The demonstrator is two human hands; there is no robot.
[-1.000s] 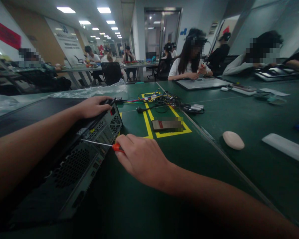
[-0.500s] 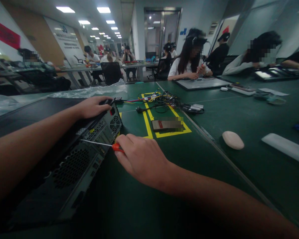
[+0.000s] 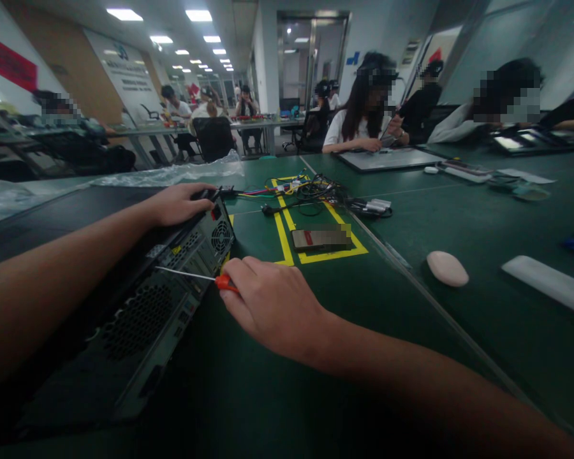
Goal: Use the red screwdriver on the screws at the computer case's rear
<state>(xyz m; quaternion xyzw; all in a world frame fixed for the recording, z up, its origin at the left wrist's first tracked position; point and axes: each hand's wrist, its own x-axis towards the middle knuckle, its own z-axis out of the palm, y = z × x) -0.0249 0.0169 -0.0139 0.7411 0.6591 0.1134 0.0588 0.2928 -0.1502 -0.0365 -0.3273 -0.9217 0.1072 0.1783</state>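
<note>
A computer case [image 3: 138,319] lies on its side on the green table, its rear panel with fan grilles and ports facing right. My left hand [image 3: 179,204] rests on the case's top far corner, fingers curled over the edge. My right hand [image 3: 268,306] is closed around a red-handled screwdriver [image 3: 191,276], whose thin metal shaft points left and touches the rear panel.
A tangle of cables [image 3: 310,190] and a dark flat device [image 3: 320,238] lie inside a yellow-taped rectangle. A pale oval object [image 3: 448,268] and a white bar [image 3: 545,285] lie to the right. Clear plastic sheeting [image 3: 167,175] is at the back left. Other people sit working at neighbouring tables.
</note>
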